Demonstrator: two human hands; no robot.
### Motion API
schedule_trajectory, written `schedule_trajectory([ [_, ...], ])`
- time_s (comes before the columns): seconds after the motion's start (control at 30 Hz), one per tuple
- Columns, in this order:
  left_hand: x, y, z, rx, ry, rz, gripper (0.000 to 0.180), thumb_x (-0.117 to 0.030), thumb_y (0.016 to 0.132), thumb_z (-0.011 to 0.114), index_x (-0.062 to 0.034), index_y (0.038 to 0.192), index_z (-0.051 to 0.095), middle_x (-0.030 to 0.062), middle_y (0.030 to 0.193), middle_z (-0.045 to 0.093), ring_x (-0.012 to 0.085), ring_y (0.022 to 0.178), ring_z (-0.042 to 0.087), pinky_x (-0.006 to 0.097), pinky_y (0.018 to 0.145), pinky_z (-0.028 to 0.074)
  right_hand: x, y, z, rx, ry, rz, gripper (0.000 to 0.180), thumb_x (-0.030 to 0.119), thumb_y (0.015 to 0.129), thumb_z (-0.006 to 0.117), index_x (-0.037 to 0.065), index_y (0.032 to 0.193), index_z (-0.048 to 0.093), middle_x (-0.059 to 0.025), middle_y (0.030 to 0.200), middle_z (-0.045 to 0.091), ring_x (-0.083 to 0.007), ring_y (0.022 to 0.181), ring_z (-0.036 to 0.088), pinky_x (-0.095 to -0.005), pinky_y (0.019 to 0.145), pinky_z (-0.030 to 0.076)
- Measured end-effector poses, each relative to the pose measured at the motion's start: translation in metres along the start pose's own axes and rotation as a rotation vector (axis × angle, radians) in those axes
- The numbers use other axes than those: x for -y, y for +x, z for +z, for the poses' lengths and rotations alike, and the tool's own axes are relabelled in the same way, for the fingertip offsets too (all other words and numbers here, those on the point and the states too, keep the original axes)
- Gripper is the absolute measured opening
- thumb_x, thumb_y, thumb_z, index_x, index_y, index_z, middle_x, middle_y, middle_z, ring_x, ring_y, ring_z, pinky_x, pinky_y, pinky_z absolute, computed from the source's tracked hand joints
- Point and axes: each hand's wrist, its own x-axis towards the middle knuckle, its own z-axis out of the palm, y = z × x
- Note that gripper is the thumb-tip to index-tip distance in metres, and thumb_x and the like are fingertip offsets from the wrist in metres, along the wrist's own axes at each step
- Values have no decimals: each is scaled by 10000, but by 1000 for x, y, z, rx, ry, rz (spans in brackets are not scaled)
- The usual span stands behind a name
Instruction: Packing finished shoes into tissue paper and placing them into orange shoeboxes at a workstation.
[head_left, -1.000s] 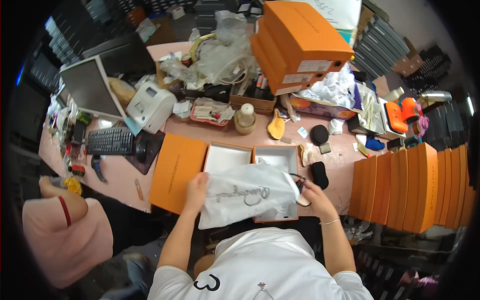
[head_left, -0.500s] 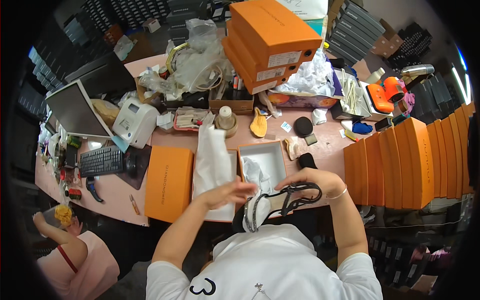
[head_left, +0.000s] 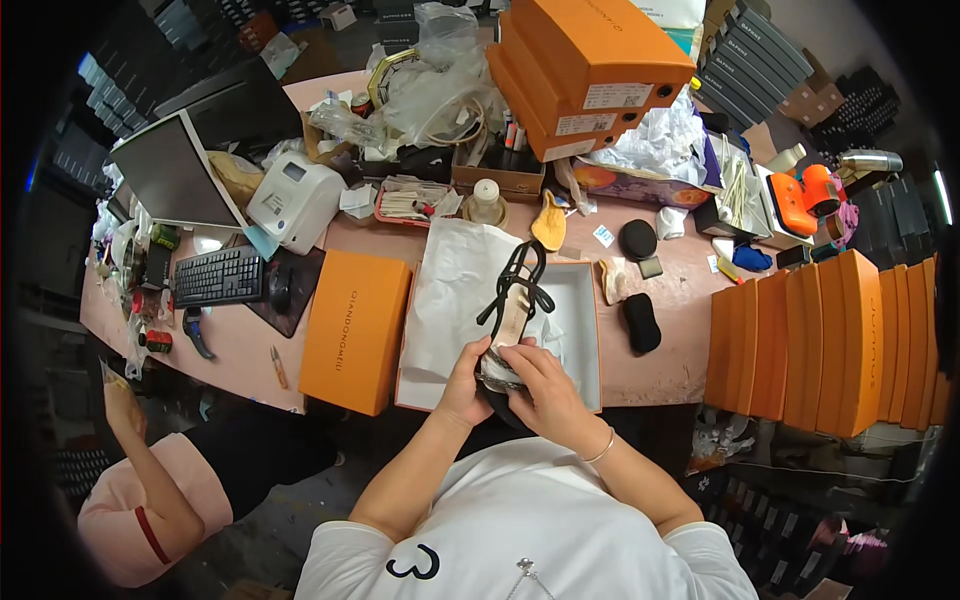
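Observation:
Both my hands hold a black strappy sandal (head_left: 516, 305) by its heel end, just above the near edge of an open shoe box (head_left: 583, 340). My left hand (head_left: 468, 382) grips its left side and my right hand (head_left: 533, 385) covers the heel from the right. The sandal's straps point away from me over the box. White tissue paper (head_left: 450, 290) lies spread over the box's left half. The orange box lid (head_left: 356, 328) lies flat to the left.
Stacked orange boxes (head_left: 590, 65) stand at the back; a row of upright orange boxes (head_left: 835, 340) fills the right. A label printer (head_left: 297, 200), keyboard (head_left: 218, 276) and monitor (head_left: 172, 172) sit left. Another person in pink (head_left: 150, 500) sits lower left.
The tissue paper went from my hands to lying over the box's left side. The sandal came out and now both hands hold it lengthwise over the box.

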Motion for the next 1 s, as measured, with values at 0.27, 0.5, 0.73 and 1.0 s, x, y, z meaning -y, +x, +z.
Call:
schedule_trajectory([
  [0.27, 18, 8, 1, -145, -99, 40, 494, -419, 928, 452, 4, 1149, 580, 111, 1066, 637, 238, 965, 625, 377, 887, 494, 7, 6, 6, -38, 85, 260, 358, 184, 851, 655, -8, 1137, 555, -156, 1037, 622, -297, 908, 613, -350, 783, 483],
  [0.5, 39, 10, 16, 191, 150, 81, 840, -705, 884, 366, -68, 1432, 332, 178, 1417, 415, 296, 1310, 415, 453, 1090, 333, -11, 1, -11, -293, 1838, 762, 423, 422, 983, 473, 38, 1054, 636, -71, 994, 662, -103, 807, 650, -211, 637, 533],
  [0.73, 34, 48, 40, 68, -7, 180, 581, -397, 930, 472, -86, 1408, 363, 157, 1325, 498, 256, 1239, 475, 381, 1025, 408, -61, -16, -50, -185, 800, 563, 376, 312, 944, 560, -4, 1146, 580, -135, 1036, 641, -217, 929, 635, -297, 788, 508],
  [1.0, 36, 89, 65, -201, 154, 224, 571, -223, 889, 535, -85, 1402, 326, 162, 1240, 519, 315, 1193, 506, 455, 983, 443, -242, -85, -73, -340, -345, 618, 699, 269, 753, 756, 48, 1331, 430, -294, 1384, 353, -466, 1236, 384, -503, 1035, 329],
])
